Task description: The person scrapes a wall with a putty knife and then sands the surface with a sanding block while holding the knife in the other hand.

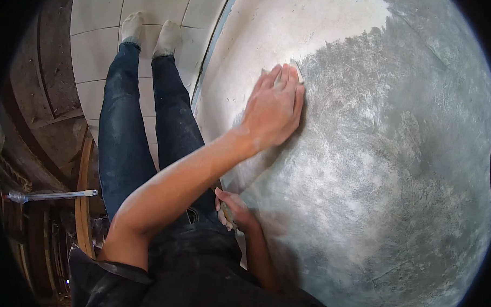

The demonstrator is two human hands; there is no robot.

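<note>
- Head view: the left hand (274,108) is pressing flat on the grey plastered wall (375,169), fingers (292,89) straight and close together, pinning a sandpaper sheet (297,72) beneath them.
- The sheet's corner is peeking out past the fingertips at 1 o'clock.
- At 7 o'clock from that hand, the right hand (231,208) is curling shut around a small tool (226,213), beside the wall.
</note>
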